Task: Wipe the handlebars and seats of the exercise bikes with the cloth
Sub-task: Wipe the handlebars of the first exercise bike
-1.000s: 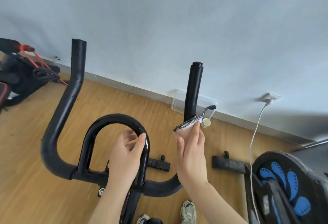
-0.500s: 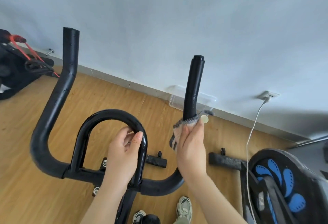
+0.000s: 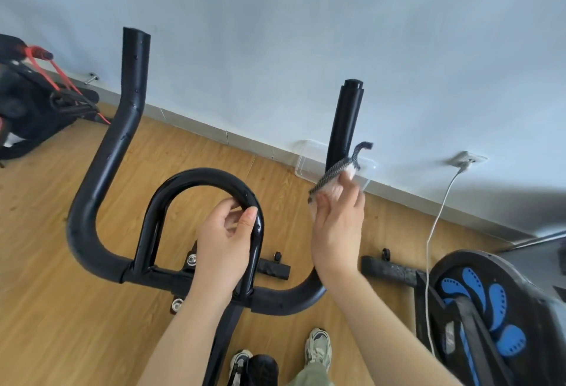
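Note:
A black exercise-bike handlebar fills the middle of the view, with two upright foam ends and a glossy inner loop. My left hand grips the right side of that loop. My right hand holds a grey and white cloth wrapped round the lower part of the right upright grip. The bike's seat is out of view.
A wooden floor runs to a pale blue wall. A clear plastic box sits by the skirting behind the right grip. A white cable hangs from a wall socket. A second machine with blue pads stands right; black and red equipment lies left.
My right hand with the cloth has slid up the right grip, after dipping lower half a second ago. The cloth's loose end sticks up again. My left hand stays on the loop.

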